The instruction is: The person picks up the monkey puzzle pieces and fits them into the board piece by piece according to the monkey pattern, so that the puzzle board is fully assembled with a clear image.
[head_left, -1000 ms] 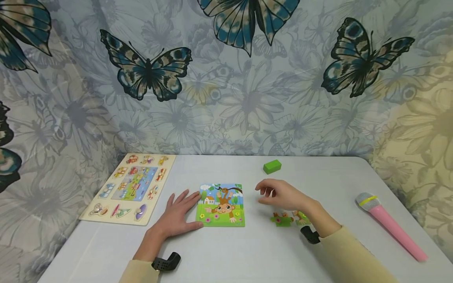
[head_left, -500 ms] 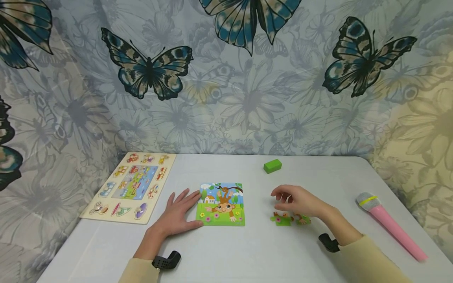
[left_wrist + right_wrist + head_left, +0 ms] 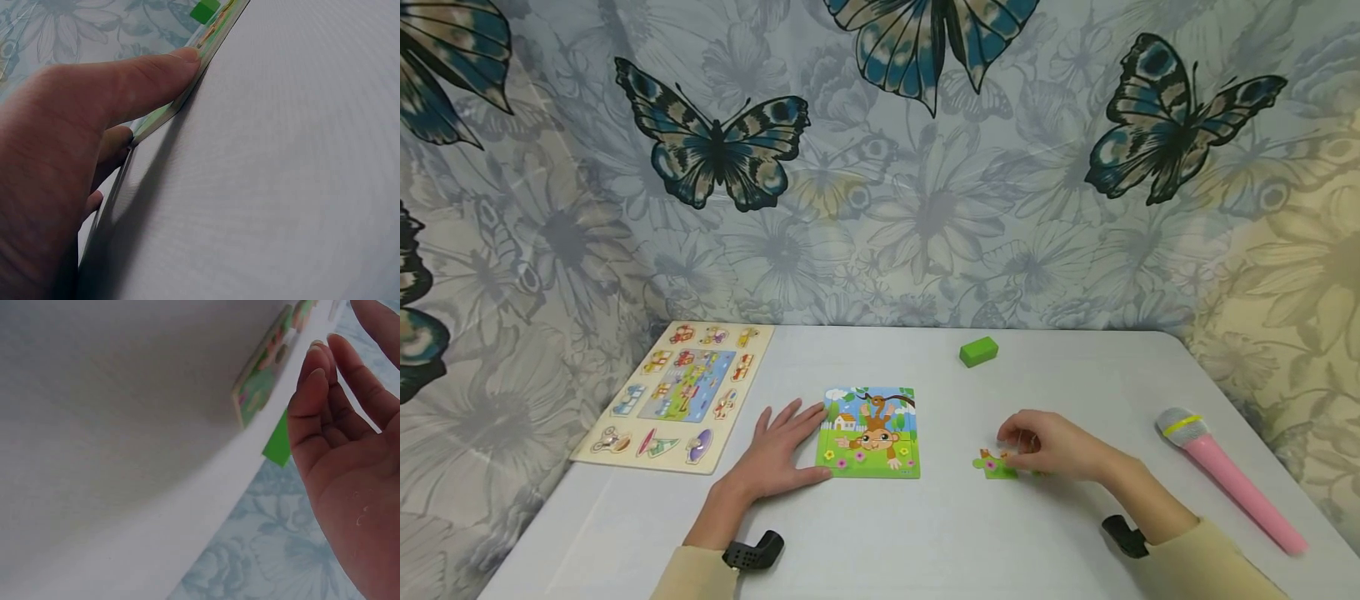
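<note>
My left hand (image 3: pixel 775 454) lies spread at the left edge of a square monkey jigsaw puzzle (image 3: pixel 868 442). Its thumb (image 3: pixel 156 78) touches the puzzle's edge in the left wrist view, and its other fingers are largely hidden. My right hand (image 3: pixel 1060 450) hovers over loose jigsaw pieces on the right, fingers loosely bent. One green piece with a pink flower (image 3: pixel 991 468) shows beside the thumb; the hand mostly covers another. In the right wrist view nothing shows between the fingers, and a thick piece (image 3: pixel 256 390) lies apart from them on the table.
A larger wooden picture board (image 3: pixel 700 458) with vehicle pictures lies at the left. Behind the loose pieces sits a green block (image 3: pixel 979 352). A pink toy microphone (image 3: pixel 1240 492) lies at the far right of the white table (image 3: pixel 895 542). Butterfly-print cloth (image 3: pixel 925 208) hangs behind.
My right hand has moved right and toward me, from beside the monkey puzzle to over the loose pieces. My left hand has stayed at the puzzle's edge.
</note>
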The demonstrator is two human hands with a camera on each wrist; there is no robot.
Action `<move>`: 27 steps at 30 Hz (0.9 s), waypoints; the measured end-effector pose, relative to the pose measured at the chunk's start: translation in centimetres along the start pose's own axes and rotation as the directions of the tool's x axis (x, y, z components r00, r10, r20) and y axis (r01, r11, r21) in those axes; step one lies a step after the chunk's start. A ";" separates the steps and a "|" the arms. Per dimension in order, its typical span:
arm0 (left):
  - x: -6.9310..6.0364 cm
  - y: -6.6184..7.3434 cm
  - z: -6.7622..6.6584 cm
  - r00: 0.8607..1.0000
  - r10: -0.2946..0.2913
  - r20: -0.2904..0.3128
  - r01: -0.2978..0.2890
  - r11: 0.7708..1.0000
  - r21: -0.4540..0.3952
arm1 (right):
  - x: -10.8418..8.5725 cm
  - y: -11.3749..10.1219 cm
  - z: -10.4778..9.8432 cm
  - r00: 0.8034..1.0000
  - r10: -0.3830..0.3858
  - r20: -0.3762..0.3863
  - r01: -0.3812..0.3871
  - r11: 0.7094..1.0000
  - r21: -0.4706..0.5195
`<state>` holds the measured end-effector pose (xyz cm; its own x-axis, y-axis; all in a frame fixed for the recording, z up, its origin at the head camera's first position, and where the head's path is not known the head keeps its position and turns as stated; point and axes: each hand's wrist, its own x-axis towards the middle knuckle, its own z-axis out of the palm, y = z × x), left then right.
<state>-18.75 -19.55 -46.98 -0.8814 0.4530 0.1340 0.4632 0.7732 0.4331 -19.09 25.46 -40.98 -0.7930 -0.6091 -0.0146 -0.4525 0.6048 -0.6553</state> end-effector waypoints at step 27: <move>0.0 0.1 0.0 1.000 0.005 -0.014 -0.005 1.000 -0.004 | -0.4 -0.1 1.4 0.998 0.033 -0.054 -0.038 0.995 -0.094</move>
<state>-18.71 -19.52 -46.95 -0.8804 0.4504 0.1489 0.4672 0.7693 0.4358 -18.17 24.89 -41.93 -0.8281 -0.5605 0.0046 -0.4587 0.6730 -0.5802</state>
